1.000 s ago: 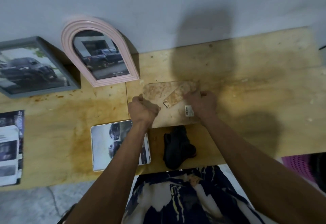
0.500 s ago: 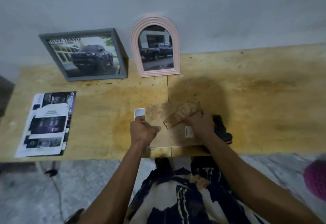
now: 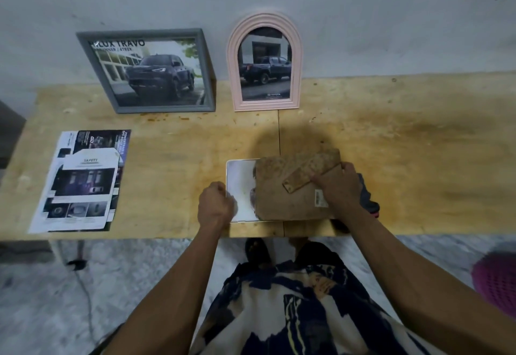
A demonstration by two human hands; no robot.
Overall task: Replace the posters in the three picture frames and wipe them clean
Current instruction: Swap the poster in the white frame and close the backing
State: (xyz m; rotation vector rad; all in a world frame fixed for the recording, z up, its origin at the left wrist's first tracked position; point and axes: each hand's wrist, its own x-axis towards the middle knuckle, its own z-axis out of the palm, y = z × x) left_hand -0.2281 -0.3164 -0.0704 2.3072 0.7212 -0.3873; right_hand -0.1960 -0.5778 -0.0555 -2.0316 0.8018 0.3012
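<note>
At the tabletop's near edge, the left hand grips the white frame's left side. The right hand holds the brown backing board over it. Two filled frames lean at the far edge.

A grey frame and a pink arched frame are seen; the backing board is mottled brown; the table is stained yellowish wood; a navy-and-cream patterned garment is worn; a magenta basket is glimpsed.
</note>
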